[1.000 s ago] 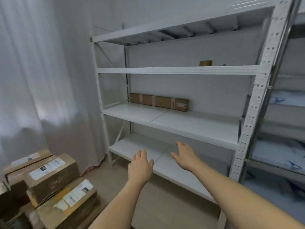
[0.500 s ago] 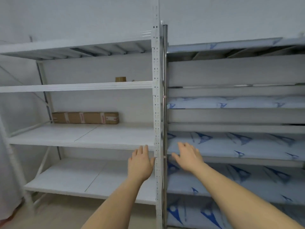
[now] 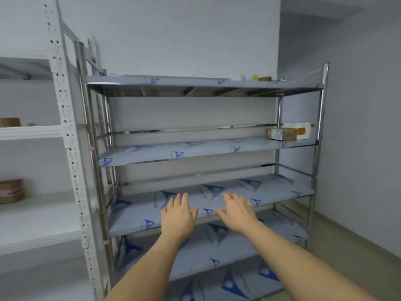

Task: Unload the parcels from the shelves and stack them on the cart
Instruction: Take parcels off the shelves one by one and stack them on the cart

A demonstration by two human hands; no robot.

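Both arms are stretched toward the steel rack [image 3: 321,127]; the left hand [image 3: 178,216] and right hand [image 3: 237,213] are spread flat, with nothing held. Small parcels [image 3: 287,131] are seen at the right end of its second shelf [image 3: 195,149].

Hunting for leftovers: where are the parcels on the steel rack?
Head view: parcels sit at the far right of the rack's second shelf, against its right posts.
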